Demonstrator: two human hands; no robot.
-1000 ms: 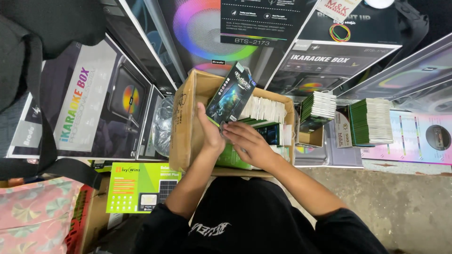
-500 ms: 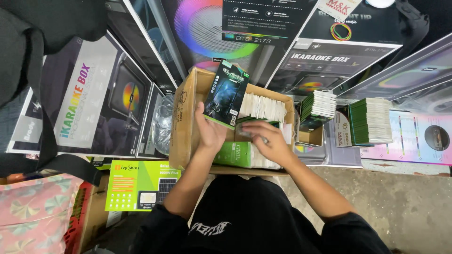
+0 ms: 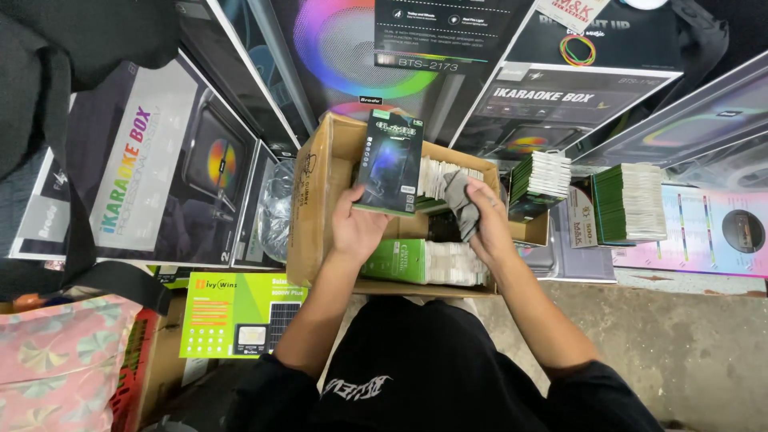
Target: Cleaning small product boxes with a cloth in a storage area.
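Since a second ago the right hand (image 3: pixel 486 214) has lifted off the packs and moved toward the far right corner of the open brown cardboard box (image 3: pixel 314 216), while the left hand (image 3: pixel 358 228) has turned the flat dark rectangular retail pack (image 3: pixel 390 162) more upright. That pack is clamped in the left hand over the box's far left part. The right hand is closed on a small grey cloth-like piece (image 3: pixel 458 194). The step looks like pulling and checking stock; next would call for a free spot among the row of white-edged packs (image 3: pixel 456 262). The grey piece is hard to identify, and the box floor is hidden.
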